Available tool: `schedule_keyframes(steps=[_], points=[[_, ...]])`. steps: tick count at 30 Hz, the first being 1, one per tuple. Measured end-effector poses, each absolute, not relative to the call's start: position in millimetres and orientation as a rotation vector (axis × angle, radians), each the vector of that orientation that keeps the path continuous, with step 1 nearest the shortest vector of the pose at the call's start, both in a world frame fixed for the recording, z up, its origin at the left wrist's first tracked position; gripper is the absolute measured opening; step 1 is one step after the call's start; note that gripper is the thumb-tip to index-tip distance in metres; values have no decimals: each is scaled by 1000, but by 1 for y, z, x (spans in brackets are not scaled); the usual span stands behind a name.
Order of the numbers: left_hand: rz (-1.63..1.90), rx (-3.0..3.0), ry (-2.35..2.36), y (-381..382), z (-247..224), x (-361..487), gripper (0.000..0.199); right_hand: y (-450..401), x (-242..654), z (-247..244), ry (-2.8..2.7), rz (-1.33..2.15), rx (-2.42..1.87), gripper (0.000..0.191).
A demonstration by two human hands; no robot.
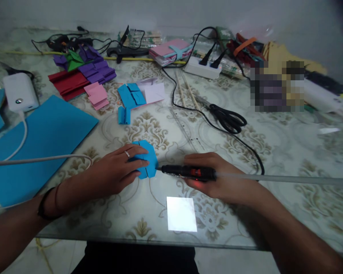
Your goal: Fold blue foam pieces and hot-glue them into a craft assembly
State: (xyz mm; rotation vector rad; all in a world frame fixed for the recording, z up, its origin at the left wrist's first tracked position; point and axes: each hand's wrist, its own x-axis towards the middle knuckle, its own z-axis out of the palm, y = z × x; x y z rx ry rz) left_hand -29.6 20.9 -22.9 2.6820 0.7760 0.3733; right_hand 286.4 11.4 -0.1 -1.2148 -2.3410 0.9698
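A small folded blue paper (pixel 151 158) with cut-off corners lies on the table in front of me. My left hand (pixel 125 167) holds it, its fingers resting over the left part of the paper; the thumb is hidden. In my right hand (pixel 211 175) is a black hot glue gun (pixel 188 172) with a red light glowing and a long glue stick (pixel 288 179) sticking out of its back. The glue gun's tip points left and meets, or nearly meets, the right edge of the blue paper.
Folded blue pieces (pixel 131 96), pink paper (pixel 96 95) and red paper (pixel 67 84) lie behind my hands. Black-handled scissors (pixel 227 118), a clear ruler (pixel 185 129) and wooden sticks (pixel 190 91) lie right of them. A power strip (pixel 202 67) feeds a black cord. A large blue sheet (pixel 45 140) lies left.
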Motion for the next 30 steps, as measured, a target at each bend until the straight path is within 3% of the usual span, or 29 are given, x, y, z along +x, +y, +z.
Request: schedule_keyframes(steps=[12,30], points=[[350,2657,792,21,-20,-28,32,6,274,-5,-2375,873,-1094,14],[342,2660,783,22,-22,-29,32,12,283,5,-2436,1038,-1118,20]])
